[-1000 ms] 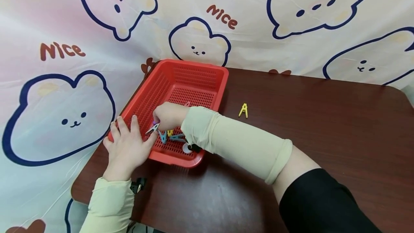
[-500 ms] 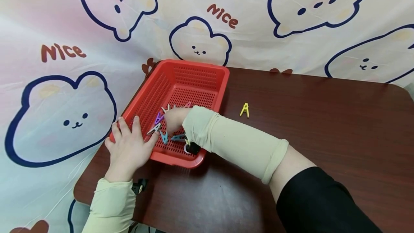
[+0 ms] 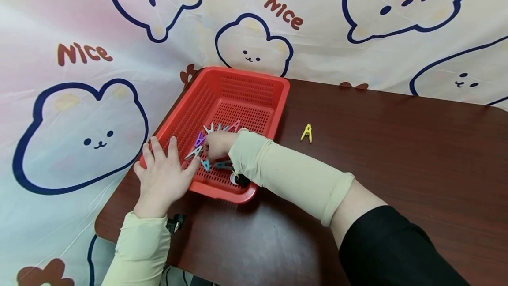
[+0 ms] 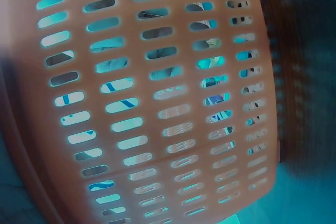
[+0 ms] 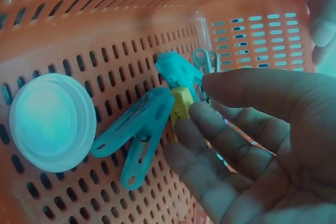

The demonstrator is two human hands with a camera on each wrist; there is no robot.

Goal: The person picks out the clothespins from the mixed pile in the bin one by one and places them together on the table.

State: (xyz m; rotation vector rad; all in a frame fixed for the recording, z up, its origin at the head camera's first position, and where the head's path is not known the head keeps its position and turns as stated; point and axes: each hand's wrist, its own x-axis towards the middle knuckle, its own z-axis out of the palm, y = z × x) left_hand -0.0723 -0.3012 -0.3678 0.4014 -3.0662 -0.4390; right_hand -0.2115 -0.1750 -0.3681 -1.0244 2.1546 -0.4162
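Note:
My left hand (image 3: 164,184) rests with spread fingers on the left rim of the red basket (image 3: 226,195). Inside the basket is my right hand (image 3: 218,144), its fingers loosely bent. The right wrist view shows its thumb and fingertips beside a yellow clothespin (image 5: 181,103), with no clear pinch. Two blue clothespins (image 5: 144,129) lie close to it. A grey-white clothespin (image 3: 194,152) and a purple clothespin (image 3: 199,139) are left of the right hand. Farther back are a pink clothespin (image 3: 235,126) and several pale ones. In the head view, the right hand hides the basket's yellow clothespin.
A round white container (image 5: 52,121) sits in the basket's near right corner. Another yellow clothespin (image 3: 307,133) lies on the brown table (image 3: 377,153), right of the basket. A printed cloth (image 3: 317,56) hangs behind and to the left.
My right hand has moved right and nearer inside the basket, uncovering the purple and pale clothespins and covering the yellow one. My left hand stays on the rim. The head view has shifted slightly.

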